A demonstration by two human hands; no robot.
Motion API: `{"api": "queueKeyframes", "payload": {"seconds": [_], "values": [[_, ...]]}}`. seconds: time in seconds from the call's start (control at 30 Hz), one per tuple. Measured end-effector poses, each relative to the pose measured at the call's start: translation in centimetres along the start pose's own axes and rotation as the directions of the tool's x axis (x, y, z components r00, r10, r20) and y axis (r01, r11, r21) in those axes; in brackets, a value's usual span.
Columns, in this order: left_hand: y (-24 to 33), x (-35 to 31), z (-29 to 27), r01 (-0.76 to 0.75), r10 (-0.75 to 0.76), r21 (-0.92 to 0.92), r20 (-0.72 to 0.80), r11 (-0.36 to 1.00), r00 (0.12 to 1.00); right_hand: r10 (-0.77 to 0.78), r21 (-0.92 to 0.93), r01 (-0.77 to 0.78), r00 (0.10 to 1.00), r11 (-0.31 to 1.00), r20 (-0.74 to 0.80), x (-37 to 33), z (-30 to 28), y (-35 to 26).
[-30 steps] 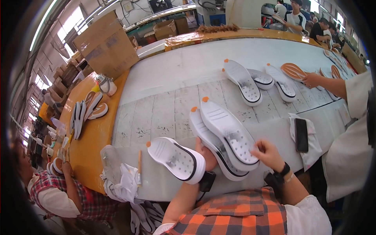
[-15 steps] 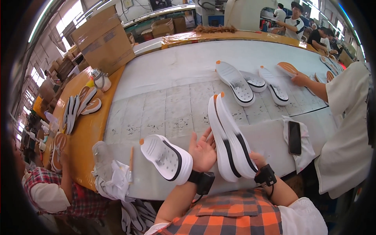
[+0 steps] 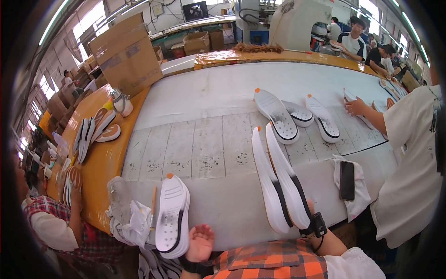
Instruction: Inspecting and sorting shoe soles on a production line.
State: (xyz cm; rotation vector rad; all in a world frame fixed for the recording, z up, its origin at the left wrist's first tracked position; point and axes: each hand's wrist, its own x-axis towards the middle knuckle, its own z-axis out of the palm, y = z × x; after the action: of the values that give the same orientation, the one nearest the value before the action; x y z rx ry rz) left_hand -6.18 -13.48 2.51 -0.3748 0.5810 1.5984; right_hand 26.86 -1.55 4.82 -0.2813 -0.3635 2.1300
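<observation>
1. Showing their side walls, the paired soles (image 3: 289, 181) sit over the near part of the bench (image 3: 195, 88), orange-tipped ends pointing away from the person. The right grip (image 3: 311, 206) is mostly hidden behind their right side (only a little skin shows), so I cannot tell whether it is pinching them; it presumably steadies both on edge.
2. To the left of the paired soles, the left grip (image 3: 200, 242) rests palm up, fingers loosely spread, pinching nothing. Just beside it is the lone sole (image 3: 173, 211), its holed face upward, perhaps so that face can be seen; any thumb contact is hidden.
3. Farther left of the paired soles, a brush (image 3: 153, 209) lies by a crumpled cloth (image 3: 139, 218), probably for easy reach. To their right, a phone (image 3: 346, 180) rests on a pale cloth (image 3: 357, 204), likely as protection.
4. Beyond the paired soles lie more soles (image 3: 277, 114), one overlapping another; farther right, a co-worker's hand (image 3: 356, 108) holds another sole (image 3: 348, 95).
5. Left of the paired soles, the pale surface carries ruled lines and dark specks (image 3: 154, 165).
6. Far beyond them, leftward, stands a cardboard box (image 3: 125, 58); rightward, people work.
</observation>
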Motion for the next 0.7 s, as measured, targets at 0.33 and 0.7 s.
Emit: {"api": "queueKeyframes", "payload": {"seconds": [0.33,0.7], "values": [[3.6,-0.7,3.3,-0.136,0.082,0.123,0.369,0.983,0.926,0.231,0.176,-0.26,0.958,0.95,0.168,1.0,0.8,0.2],[-2.7,3.3,9.8,-0.234,-0.073,0.559,0.473,0.796,0.878,0.302,-0.067,-0.312,0.944,0.948,-0.132,1.8,2.7,-0.3]]}}
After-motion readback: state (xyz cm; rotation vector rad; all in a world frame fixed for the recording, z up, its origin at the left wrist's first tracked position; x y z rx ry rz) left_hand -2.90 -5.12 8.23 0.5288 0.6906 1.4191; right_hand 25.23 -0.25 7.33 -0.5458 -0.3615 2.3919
